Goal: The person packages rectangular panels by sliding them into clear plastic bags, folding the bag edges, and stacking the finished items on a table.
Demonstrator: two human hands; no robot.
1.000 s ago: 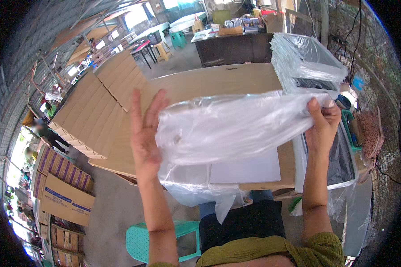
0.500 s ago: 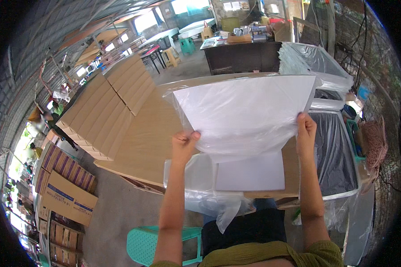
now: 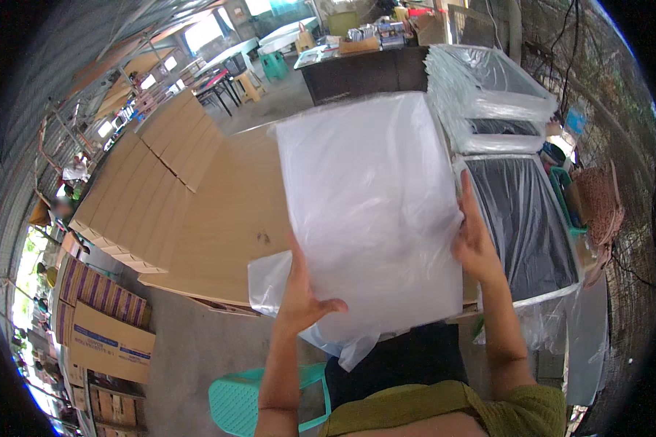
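A large white sheet or board in clear plastic wrapping [image 3: 364, 197] lies in front of me on the wooden table, its near end reaching the table's front edge. My left hand [image 3: 304, 295] is at its lower left edge, fingers stretched along the side and thumb spread over the top. Along the right edge rests my right hand [image 3: 476, 237], fingers extended and palm turned in against the plastic. Both hands are open and flank the wrapped white piece. Loose clear plastic [image 3: 268, 280] sticks out past the left hand and hangs over the front edge.
Stacked brown cartons [image 3: 135, 193] stand on the wooden table [image 3: 233, 211] at left. At right lie a plastic-wrapped black panel [image 3: 521, 226] and a pile of plastic-wrapped panels [image 3: 488, 95]. A green stool [image 3: 240, 400] stands near me; printed cardboard boxes [image 3: 113, 335] are at lower left.
The white piece has come down flat toward me, covering the smaller white stack. Both hands have gone from pinching its near corners to lying open along its sides.
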